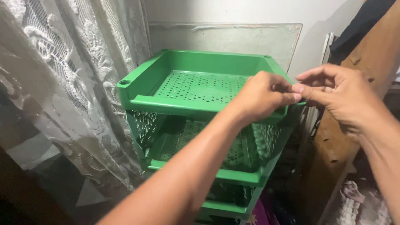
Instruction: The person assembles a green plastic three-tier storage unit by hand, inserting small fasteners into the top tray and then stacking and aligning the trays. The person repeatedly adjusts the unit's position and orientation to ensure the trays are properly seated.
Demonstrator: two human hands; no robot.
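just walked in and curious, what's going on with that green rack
A person has both hands at the front right corner of the top tray of a green plastic stacking rack. The left hand and right hand meet fingertip to fingertip there; whether they pinch anything small is unclear. Perforated trays sit stacked below, with a lace curtain to the left.

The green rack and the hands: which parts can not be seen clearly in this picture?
- Front right corner of the green rack: head view, covered by the left hand and right hand.
- Whether the fingertips pinch anything: too small.
- Lowest tray: cut by the bottom edge, partly behind the left arm.
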